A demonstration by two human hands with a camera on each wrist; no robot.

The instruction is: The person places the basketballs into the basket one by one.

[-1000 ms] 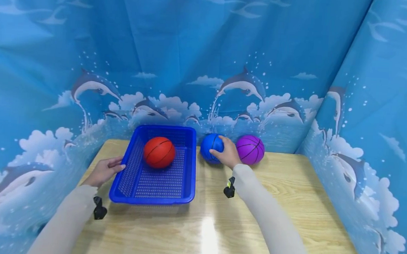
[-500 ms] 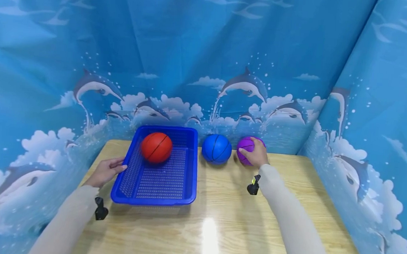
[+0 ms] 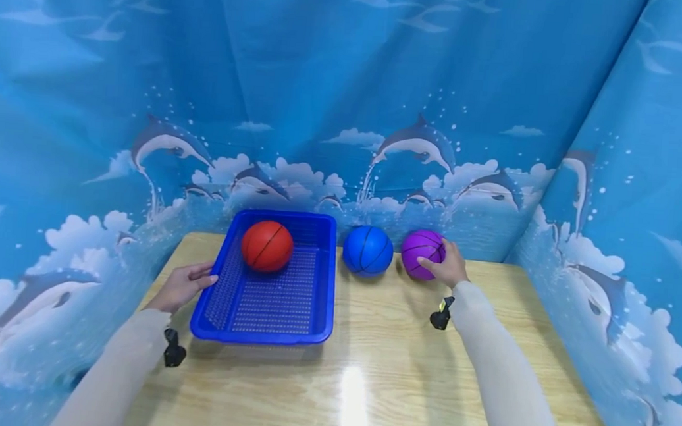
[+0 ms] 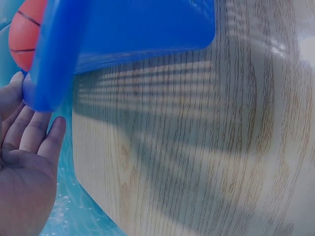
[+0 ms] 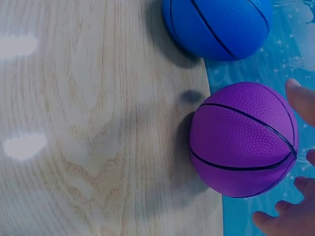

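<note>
My left hand (image 3: 181, 286) holds the left rim of a blue plastic basket (image 3: 261, 338). In the left wrist view the thumb lies at one side of the rim (image 4: 56, 64) and the fingers at its underside. Inside the basket, toward its back, is a red basketball (image 3: 267, 245). My right hand (image 3: 450, 267) is at the right side of a purple basketball (image 3: 418, 250), thumb and fingers spread. The right wrist view shows gaps between these fingers and the purple ball. Left of it sits a blue basketball (image 3: 368, 251), with no hand on it.
Both loose balls rest near the back edge of a wooden table (image 3: 389, 375). A blue dolphin-print curtain (image 3: 303, 72) stands right behind them and along both sides. The basket takes up the table's left part.
My right hand has left the blue ball and moved right, over the purple ball, then to its right side. The red ball has rolled slightly backward in the basket. The left hand stays put.
</note>
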